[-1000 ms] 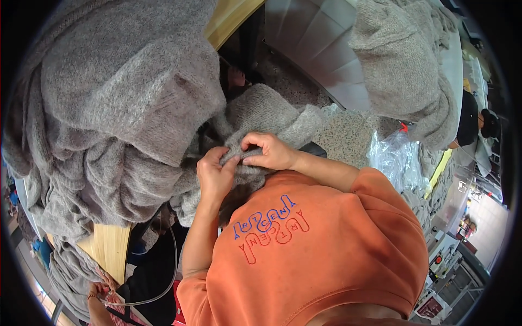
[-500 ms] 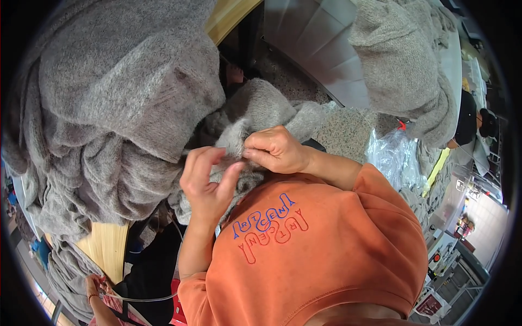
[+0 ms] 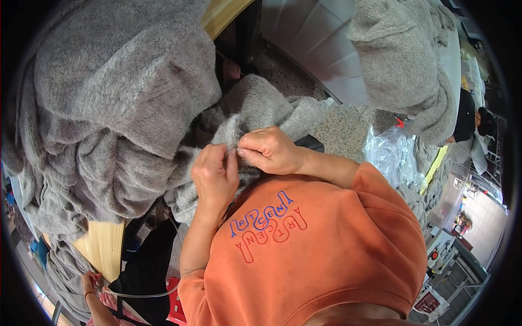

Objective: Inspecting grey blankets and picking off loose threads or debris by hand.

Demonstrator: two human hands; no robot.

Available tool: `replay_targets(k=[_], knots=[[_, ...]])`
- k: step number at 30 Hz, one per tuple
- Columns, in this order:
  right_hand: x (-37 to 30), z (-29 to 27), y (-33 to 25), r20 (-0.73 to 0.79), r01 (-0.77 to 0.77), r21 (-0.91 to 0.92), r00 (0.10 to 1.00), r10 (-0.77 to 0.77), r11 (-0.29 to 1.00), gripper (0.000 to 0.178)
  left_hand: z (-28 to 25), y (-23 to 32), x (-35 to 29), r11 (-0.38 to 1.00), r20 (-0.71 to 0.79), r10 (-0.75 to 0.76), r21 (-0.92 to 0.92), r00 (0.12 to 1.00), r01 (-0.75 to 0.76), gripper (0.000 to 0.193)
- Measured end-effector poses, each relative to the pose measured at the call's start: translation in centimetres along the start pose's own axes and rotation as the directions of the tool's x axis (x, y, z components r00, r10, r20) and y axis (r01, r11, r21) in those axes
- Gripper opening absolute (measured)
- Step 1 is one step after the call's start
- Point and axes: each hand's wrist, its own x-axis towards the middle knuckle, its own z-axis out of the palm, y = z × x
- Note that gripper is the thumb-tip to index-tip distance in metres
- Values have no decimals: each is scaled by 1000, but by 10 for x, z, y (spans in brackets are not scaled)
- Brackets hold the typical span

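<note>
A grey fuzzy knit garment [image 3: 261, 103] lies bunched in front of my chest, and both my hands are at its near edge. My right hand [image 3: 272, 149] pinches a fold of the knit between thumb and fingers. Close beside it, my left hand [image 3: 213, 171] is closed too, its thumb and fingertips pressed together on the same knit. The two sets of fingertips almost meet. Whether something small, such as a needle or thread, sits between them is too fine to make out.
A big heap of grey knitwear [image 3: 125, 81] covers the wooden table [image 3: 103, 247] on the left. More knitwear [image 3: 399, 60] hangs at the upper right, above clear plastic bags [image 3: 392, 155]. A co-worker's hand [image 3: 91, 282] shows at the lower left; another person [image 3: 470, 117] is far right.
My left hand has gone from spread fingers to a pinch on the knit, moving right toward my right hand. The right hand keeps its pinch with little movement.
</note>
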Motion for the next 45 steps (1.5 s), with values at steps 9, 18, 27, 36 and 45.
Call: replay_targets(k=[9,18,27,36,45], knots=[[-6,7,9,37,-37,-202,998,46,979,11,10,-16,-5,872,31,336,368,941,-323,10],[-1,1,0,123,-310,210,949,290,927,10,-1,-27,-14,959,183,-138,-221,973,177,17],[-2,3,1,88,-214,129,975,204,968,10,-4,-25,-17,850,250,-241,-411,938,328,8],[-5,2,-12,100,16,-80,995,-8,997,12,-5,-8,-21,822,165,-206,-506,965,262,13],[-10,9,-7,32,-158,174,987,155,972,14,1,2,-20,725,167,-247,-622,954,296,19]])
